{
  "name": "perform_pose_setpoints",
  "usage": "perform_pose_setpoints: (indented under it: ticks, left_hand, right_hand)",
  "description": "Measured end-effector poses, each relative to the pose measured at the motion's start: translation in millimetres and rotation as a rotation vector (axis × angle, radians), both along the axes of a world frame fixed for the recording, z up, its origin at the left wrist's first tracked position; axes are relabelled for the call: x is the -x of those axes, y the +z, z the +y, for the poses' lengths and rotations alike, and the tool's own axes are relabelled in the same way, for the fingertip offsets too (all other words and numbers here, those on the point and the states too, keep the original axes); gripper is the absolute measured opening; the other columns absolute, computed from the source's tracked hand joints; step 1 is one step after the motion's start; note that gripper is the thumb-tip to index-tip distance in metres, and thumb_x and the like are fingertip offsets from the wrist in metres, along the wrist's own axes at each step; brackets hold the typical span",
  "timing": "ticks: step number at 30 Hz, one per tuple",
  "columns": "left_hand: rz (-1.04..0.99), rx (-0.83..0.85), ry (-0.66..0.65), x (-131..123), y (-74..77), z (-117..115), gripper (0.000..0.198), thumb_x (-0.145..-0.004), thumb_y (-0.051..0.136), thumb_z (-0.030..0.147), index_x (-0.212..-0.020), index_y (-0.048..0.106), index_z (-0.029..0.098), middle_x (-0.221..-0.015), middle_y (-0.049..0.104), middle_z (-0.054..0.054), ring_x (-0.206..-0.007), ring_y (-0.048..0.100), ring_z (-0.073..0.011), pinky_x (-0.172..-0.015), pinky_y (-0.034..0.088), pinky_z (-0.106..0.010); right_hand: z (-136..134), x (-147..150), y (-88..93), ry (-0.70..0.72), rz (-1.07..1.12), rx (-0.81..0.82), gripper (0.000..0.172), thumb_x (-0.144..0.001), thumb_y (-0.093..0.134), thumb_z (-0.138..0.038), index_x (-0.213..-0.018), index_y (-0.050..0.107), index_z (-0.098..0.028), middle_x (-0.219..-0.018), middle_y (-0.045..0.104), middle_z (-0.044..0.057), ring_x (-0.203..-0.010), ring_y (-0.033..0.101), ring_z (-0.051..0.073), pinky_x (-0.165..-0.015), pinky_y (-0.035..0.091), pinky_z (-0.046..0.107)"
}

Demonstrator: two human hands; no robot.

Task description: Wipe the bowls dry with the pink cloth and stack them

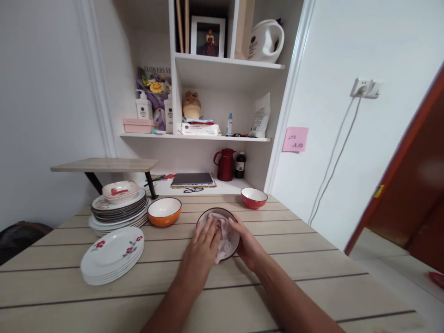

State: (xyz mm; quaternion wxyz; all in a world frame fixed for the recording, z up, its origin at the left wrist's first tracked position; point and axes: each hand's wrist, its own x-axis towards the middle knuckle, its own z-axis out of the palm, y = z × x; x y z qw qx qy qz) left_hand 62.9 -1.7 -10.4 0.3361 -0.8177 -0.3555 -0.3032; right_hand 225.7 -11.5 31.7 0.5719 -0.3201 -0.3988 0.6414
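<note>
A dark-rimmed bowl (231, 252) is tilted toward me above the middle of the table. My right hand (247, 243) grips it by the right side, thumb at the rim and fingers round the outside. Inside the bowl lies a crumpled pale pink cloth (226, 236). My left hand (205, 243) presses this cloth against the bowl's inner surface, its fingers close together over the fabric. The bowl's outside and base are mostly hidden from view.
An orange bowl (164, 221) and a red bowl (254, 200) stand farther back on the slatted table (298, 273). At left are white flowered plates (111, 252) and a taller plate stack (120, 210) beneath a small raised shelf (104, 164). A red jug (226, 166) stands behind.
</note>
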Motion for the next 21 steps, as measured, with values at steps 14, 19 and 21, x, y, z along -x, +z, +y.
perform_pose_setpoints:
  ticks: [14, 19, 21]
  left_hand:
    - [-0.06, 0.299, -0.225, 8, 8.8, -10, 0.077, -0.073, 0.041, -0.009, -0.147, 0.033, 0.014, -0.139, 0.06, -0.013, -0.129, 0.056, -0.0192, -0.112, 0.042, -0.043]
    - [-0.019, 0.326, -0.137, 7, 7.1, -11, 0.062, -0.073, 0.05, -0.004, -0.128, 0.058, 0.023, -0.137, 0.06, -0.011, -0.123, 0.058, -0.0257, -0.107, 0.044, -0.049]
    - [-0.031, 0.288, -0.121, 8, 5.6, -10, 0.058, -0.073, 0.052, -0.004, -0.124, 0.062, 0.023, -0.138, 0.058, -0.012, -0.125, 0.055, -0.0268, -0.107, 0.043, -0.049]
  right_hand:
    - [4, 4, -7.1, -0.047, 0.018, 0.095, 0.056, -0.076, 0.071, -0.062, -0.123, 0.06, -0.031, -0.109, 0.075, 0.002, -0.093, 0.068, 0.026, -0.068, 0.051, 0.032]
    - [3, 3, -6.3, 0.0, 0.035, 0.085, 0.058, -0.078, 0.069, -0.064, -0.127, 0.059, -0.034, -0.11, 0.074, 0.001, -0.091, 0.066, 0.024, -0.061, 0.049, 0.029]
    - [4, 2, -6.0, 0.035, 0.08, 0.072, 0.057, -0.08, 0.068, -0.063, -0.128, 0.058, -0.035, -0.116, 0.072, 0.001, -0.096, 0.066, 0.025, -0.064, 0.051, 0.031]
